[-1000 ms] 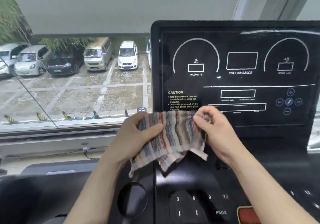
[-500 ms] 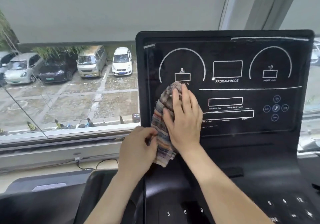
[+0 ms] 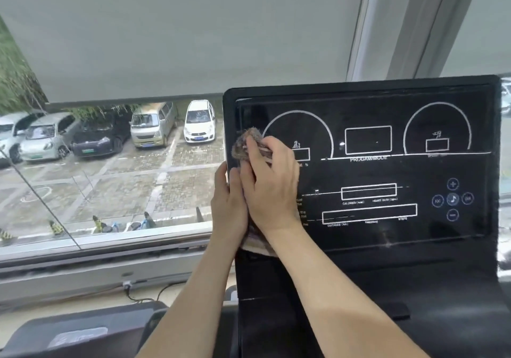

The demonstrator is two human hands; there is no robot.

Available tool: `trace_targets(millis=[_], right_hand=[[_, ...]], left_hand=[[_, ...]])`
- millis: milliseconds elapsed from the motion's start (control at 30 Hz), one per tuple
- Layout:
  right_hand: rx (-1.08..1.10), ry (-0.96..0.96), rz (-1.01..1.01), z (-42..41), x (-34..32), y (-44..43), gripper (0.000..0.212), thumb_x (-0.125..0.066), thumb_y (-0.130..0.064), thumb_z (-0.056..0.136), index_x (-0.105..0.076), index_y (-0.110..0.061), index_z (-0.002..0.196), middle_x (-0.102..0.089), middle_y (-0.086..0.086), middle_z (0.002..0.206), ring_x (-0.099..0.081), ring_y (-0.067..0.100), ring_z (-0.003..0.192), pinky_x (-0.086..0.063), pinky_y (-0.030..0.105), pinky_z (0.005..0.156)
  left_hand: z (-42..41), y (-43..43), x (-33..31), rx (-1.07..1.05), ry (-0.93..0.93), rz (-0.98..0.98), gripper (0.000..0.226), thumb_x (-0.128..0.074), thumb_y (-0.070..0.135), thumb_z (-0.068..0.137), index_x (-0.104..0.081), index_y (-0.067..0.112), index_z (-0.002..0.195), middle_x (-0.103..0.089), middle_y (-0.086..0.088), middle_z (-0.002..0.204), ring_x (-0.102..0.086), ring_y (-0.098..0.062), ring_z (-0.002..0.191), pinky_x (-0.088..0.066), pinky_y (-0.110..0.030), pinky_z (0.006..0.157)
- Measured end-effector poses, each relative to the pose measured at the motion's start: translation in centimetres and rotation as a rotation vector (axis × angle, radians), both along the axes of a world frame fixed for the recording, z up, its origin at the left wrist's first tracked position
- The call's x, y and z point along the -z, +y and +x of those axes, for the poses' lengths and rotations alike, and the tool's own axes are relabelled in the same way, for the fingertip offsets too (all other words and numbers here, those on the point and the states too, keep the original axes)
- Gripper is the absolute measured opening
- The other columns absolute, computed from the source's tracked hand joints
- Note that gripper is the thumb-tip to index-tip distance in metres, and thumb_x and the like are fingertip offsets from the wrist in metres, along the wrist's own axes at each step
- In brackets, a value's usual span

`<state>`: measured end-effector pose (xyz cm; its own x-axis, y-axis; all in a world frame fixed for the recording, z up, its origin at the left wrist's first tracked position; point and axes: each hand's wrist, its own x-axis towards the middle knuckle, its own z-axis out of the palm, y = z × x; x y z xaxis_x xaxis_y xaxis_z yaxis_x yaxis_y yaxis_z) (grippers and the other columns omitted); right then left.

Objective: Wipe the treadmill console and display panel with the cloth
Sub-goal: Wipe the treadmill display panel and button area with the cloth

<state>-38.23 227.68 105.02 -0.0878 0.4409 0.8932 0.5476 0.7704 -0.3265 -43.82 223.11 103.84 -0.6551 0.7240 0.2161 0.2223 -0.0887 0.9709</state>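
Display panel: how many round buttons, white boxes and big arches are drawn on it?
Round buttons: 5
White boxes: 5, one partly behind the right hand
Big arches: 2
Total: 12

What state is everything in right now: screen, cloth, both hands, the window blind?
display panel: dark, nothing lit.
cloth: bunched, pressed on the panel's left side.
right hand: flat, pressing the cloth.
left hand: at the panel's left edge; hold unclear.
window blind: lowered most of the way.
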Motion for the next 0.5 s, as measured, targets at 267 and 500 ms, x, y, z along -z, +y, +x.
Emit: trace_targets(millis=[267, 500], right_hand=[[0.238, 0.195, 0.054, 4.4, -1.0, 4.3, 0.029, -0.058, 0.002, 0.087, -0.072, -0.004, 0.111, -0.064, 0.015, 0.096, -0.054, 0.028, 0.091, -0.042, 0.037, 0.081], [0.172, 0.042, 0.181, 8.0, -1.9, 6.1, 0.033, -0.059, 0.007, 0.083, -0.071, -0.003, 0.112, -0.065, 0.015, 0.087, -0.054, 0.028, 0.083, -0.047, 0.043, 0.071]], left_hand=[[0.6, 0.4, 0.6, -0.085, 0.108, 0.003, 0.045, -0.026, 0.044, 0.102, -0.043, 0.021, 0.137, -0.060, 0.001, 0.123, -0.054, -0.019, 0.112, -0.037, -0.029, 0.089], [0.5, 0.0, 0.6, -0.077, 0.107, -0.012, 0.045, -0.025, 0.046, 0.102, -0.041, 0.022, 0.137, -0.060, 0.003, 0.116, -0.054, -0.016, 0.105, -0.033, -0.028, 0.084]])
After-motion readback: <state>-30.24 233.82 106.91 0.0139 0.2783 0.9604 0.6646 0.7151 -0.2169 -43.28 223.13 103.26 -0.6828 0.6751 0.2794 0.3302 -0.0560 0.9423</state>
